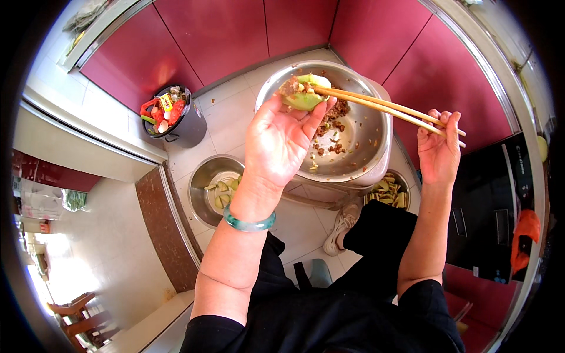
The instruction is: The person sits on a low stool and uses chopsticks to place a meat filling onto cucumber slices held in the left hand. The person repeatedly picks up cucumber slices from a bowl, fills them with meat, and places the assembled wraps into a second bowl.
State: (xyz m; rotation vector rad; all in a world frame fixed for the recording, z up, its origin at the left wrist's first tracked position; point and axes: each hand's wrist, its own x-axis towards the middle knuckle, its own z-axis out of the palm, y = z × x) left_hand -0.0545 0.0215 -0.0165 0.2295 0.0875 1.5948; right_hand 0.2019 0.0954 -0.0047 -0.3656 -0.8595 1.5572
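Note:
My left hand (278,138), palm up with a jade-green bangle (249,223) on the wrist, grips a split green-skinned vegetable slice (303,101) at its fingertips. Brown minced filling shows on the slice. Long wooden chopsticks (382,106) are pinched in my right hand (440,147), and their tips reach the slice. Both hands are raised over a large steel basin (360,150). Inside it, crumbly minced filling (331,126) clings to the left side and bottom.
The basin rests on a pale stool (382,167). A steel bowl of pale slices (203,197) stands on the floor to the left; another bowl of slices (385,194) is by my shoe (341,229). Farther left is a full dark bin (187,126). Red cabinets (212,29) line the back.

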